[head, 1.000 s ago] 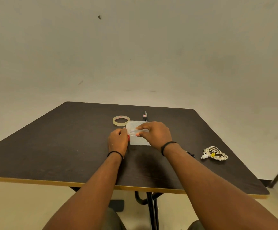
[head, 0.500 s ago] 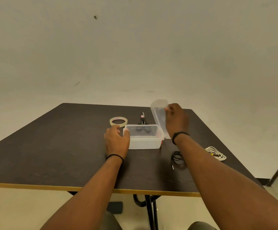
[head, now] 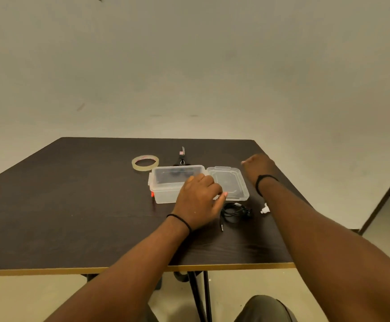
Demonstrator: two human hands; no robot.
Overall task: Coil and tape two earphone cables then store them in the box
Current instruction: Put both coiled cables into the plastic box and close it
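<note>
clear plastic box (head: pixel 166 194) lying open | coiled black earphone cable (head: pixel 234 212) waiting outside, nothing stored | left hand (head: pixel 197 201) grip relaxed, empty | right hand (head: pixel 259 166) grip unclear

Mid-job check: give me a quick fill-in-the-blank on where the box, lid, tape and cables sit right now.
1. The lid lies flat on the table to the ____ of the box.
2. The tape roll lies on the table, ____ the box.
3. The coiled cable just in front of the lid is ____ in colour.
4. The box holds ____ cables.

Missing words: right; outside; black; no
</note>
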